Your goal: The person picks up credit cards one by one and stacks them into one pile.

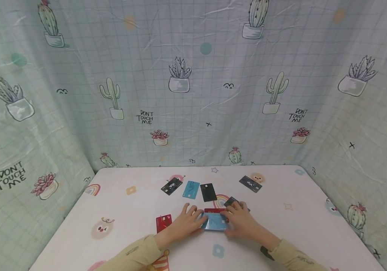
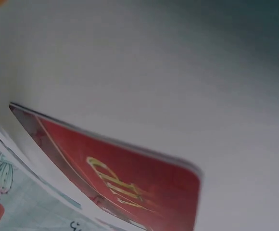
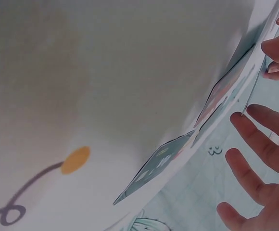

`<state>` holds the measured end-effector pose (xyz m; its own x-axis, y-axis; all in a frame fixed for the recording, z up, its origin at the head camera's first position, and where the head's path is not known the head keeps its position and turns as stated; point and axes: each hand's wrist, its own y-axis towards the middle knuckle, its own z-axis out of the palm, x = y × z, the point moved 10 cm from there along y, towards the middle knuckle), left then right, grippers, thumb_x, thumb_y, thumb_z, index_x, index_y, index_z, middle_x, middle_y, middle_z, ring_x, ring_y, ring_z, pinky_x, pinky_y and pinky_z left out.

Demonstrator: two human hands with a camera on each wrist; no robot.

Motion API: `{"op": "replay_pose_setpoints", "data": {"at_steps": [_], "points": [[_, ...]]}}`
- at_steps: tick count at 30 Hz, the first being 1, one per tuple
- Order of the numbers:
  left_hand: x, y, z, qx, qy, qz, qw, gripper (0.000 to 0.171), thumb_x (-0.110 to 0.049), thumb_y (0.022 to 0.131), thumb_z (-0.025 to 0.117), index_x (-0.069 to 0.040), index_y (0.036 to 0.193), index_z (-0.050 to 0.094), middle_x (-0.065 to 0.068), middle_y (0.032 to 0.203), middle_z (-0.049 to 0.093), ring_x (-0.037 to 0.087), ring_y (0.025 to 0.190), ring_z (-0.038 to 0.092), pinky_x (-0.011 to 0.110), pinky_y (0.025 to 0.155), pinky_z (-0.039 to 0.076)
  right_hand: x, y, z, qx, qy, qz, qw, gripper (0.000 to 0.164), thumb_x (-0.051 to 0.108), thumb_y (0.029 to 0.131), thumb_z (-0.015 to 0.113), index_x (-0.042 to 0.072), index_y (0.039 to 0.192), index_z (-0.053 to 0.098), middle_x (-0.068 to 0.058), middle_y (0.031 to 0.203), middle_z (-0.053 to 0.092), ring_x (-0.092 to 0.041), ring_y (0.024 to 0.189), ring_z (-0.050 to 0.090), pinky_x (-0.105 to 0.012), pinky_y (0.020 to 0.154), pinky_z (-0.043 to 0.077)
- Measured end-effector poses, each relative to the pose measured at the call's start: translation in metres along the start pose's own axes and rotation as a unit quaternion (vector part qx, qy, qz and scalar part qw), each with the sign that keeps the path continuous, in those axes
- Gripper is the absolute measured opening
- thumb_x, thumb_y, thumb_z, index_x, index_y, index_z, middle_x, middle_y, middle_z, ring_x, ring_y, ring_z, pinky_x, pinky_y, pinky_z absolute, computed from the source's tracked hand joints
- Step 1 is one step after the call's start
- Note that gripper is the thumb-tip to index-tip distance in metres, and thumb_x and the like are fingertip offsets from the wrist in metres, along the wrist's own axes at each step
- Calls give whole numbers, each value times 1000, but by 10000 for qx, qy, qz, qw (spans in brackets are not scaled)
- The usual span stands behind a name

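Note:
A light blue card (image 1: 215, 222) is held between my two hands above the table. My left hand (image 1: 187, 221) pinches its left edge. With thumb and fingertips my right hand (image 1: 243, 222) holds its right edge; in the right wrist view the card appears as a thin line between the two hands, and the other fingers (image 3: 247, 175) of my right hand are spread. Just behind the blue card a red card (image 1: 211, 210) shows, partly covered by it. Beyond my right fingers lies a dark card (image 1: 231, 201), partly hidden by that hand.
Another red card (image 1: 163, 223) lies beside my left wrist. Farther back are a black VIP card (image 1: 172, 186), a blue card (image 1: 191, 189), a black card (image 1: 208, 192) and another black VIP card (image 1: 250, 184). A dark object (image 1: 266, 253) peeks from under my right sleeve.

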<state>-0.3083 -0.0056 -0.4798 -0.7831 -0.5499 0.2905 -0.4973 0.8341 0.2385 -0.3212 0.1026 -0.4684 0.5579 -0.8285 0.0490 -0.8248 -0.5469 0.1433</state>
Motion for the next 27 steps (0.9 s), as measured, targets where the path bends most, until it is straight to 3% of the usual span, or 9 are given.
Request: {"op": "replay_pose_setpoints", "data": {"at_steps": [12, 19, 27], "points": [[2, 10, 4, -32, 8, -9, 10000, 46, -47, 84, 53, -24, 123, 49, 0, 119, 54, 19, 107, 46, 48, 95, 38, -11, 3, 3, -26, -85, 53, 9999, 56, 46, 67, 68, 17, 113, 58, 2, 104, 57, -18, 98, 40, -54, 93, 29], [4, 15, 9, 124, -57, 5, 9999, 46, -47, 85, 51, -23, 124, 48, 1, 121, 53, 19, 110, 45, 48, 95, 39, -15, 5, 3, -178, -228, -39, 9996, 55, 45, 66, 68, 17, 113, 59, 3, 102, 57, -17, 95, 40, -52, 90, 30], [5, 20, 12, 293, -137, -36, 9995, 47, -45, 86, 51, -21, 126, 46, 2, 123, 52, 20, 114, 46, 47, 97, 39, -20, 7, 6, -77, -293, -12, 9995, 55, 46, 67, 68, 17, 112, 59, 2, 103, 57, -19, 97, 41, -53, 90, 31]]}}
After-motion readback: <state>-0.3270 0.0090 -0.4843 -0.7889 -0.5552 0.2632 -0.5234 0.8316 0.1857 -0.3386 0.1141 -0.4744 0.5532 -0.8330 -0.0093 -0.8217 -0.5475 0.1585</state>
